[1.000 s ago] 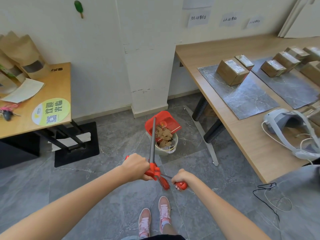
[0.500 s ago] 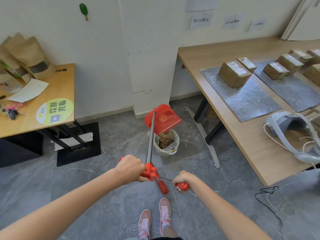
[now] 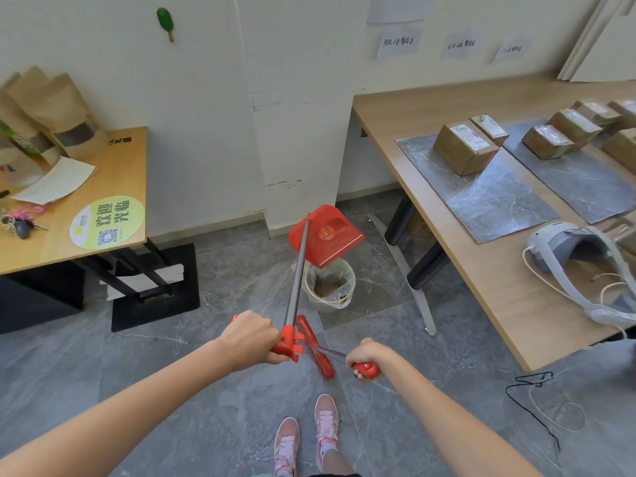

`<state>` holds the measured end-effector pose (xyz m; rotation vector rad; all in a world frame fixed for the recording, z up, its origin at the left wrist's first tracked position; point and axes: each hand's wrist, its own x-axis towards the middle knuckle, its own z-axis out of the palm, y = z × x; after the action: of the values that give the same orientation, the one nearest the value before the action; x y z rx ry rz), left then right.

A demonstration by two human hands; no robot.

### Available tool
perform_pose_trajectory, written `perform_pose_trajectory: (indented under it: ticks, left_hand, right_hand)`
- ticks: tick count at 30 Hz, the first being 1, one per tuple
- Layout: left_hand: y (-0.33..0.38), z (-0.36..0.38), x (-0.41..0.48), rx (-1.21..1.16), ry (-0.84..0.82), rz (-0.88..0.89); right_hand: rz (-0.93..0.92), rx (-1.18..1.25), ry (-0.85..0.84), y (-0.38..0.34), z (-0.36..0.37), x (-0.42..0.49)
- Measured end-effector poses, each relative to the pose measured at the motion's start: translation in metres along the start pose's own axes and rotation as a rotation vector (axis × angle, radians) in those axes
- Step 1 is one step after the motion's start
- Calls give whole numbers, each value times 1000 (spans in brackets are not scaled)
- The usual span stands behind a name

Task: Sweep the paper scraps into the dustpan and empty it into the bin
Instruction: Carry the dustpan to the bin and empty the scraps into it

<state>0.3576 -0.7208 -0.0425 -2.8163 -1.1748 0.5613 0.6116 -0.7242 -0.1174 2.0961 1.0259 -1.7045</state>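
Red: one dustpan (image 3: 327,235), one brush (image 3: 315,346), seemingly.

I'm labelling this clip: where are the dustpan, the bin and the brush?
dustpan (image 3: 327,235), head view, on its red back.
bin (image 3: 325,304), head view, on its front wall.
brush (image 3: 315,347), head view, on its bristle head.

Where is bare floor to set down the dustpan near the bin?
Bare floor lies between the bin and the black base, and left of the shoes. Crowded: table legs right of the bin, cables farther right.
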Motion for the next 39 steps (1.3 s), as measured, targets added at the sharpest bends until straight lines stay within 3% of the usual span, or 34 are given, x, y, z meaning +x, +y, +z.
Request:
perform_pose_trajectory:
  ticks: [7,15,24,39]
  left_hand:
    - [-29,-12,10,-14,152,-50]
    - [-67,-30,-5,-319,187,-429]
    - [-100,-30,-48,-578,223,-662]
    - [-133,21,-125,-1191,354,-1048]
  right_hand:
    - [15,0,-2,-1,-6,6]
    - [13,-19,7,-2,-4,7]
    - [-9,-99,7,-22,5,-3]
    - [0,81,-54,-69,23,-4]
